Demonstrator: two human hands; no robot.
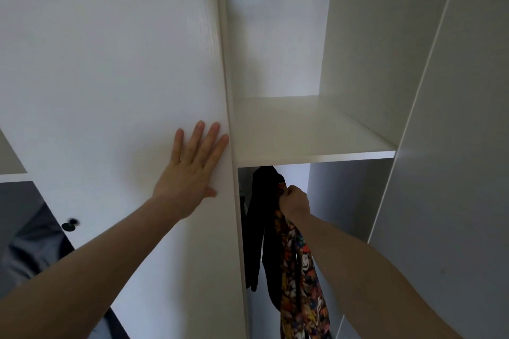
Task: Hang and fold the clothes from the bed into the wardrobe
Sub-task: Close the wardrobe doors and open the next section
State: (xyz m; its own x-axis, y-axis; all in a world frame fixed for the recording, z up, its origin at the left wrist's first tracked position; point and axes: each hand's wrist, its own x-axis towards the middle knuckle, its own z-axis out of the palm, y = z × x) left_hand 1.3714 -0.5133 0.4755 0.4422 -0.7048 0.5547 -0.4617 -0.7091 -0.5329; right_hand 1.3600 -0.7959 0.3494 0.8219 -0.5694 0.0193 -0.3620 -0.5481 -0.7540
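Under the right hand: patterned garment [301, 281] hanging down in the wardrobe
Right hand [294, 201]: fist gripping the patterned garment's top
Left hand [190, 170]: fingers spread flat on white door [110, 63]
Beyond right hand: black garment [261, 228] hanging below the shelf [311, 132]

Both forearms are bare to the frame edge, no sleeves, and the left hand [190, 170] and right hand [294, 201] are ungloved.
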